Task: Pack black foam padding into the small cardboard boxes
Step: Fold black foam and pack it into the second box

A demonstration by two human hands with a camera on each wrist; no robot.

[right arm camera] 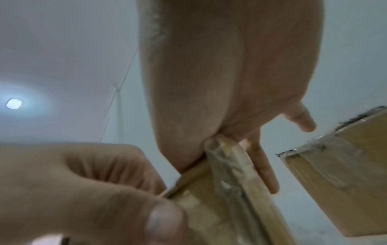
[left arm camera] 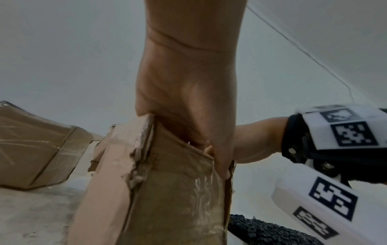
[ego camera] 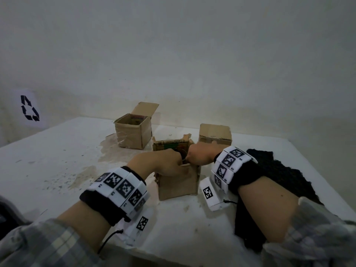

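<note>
On the table (ego camera: 57, 151), both hands' grips apparently pinch the box (ego camera: 179, 184) rim.

Stained white table (ego camera: 57, 160); three cardboard boxes (ego camera: 178, 182) on it; black foam (ego camera: 285, 174) at right

Plaid sleeves (ego camera: 38, 245), black wristbands (ego camera: 102, 205) bearing white coded tags (ego camera: 123, 187).

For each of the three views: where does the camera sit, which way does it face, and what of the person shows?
Head: on the head, facing forward and down at the table, three cardboard boxes, black foam; both forearms show.
Left wrist: under the wrist, looking up along the left hand gripping the nearest box; right hand beside it.
Right wrist: likewise, along the right hand.
Shared: all views show the nearest box, both hands on its rim.
</note>
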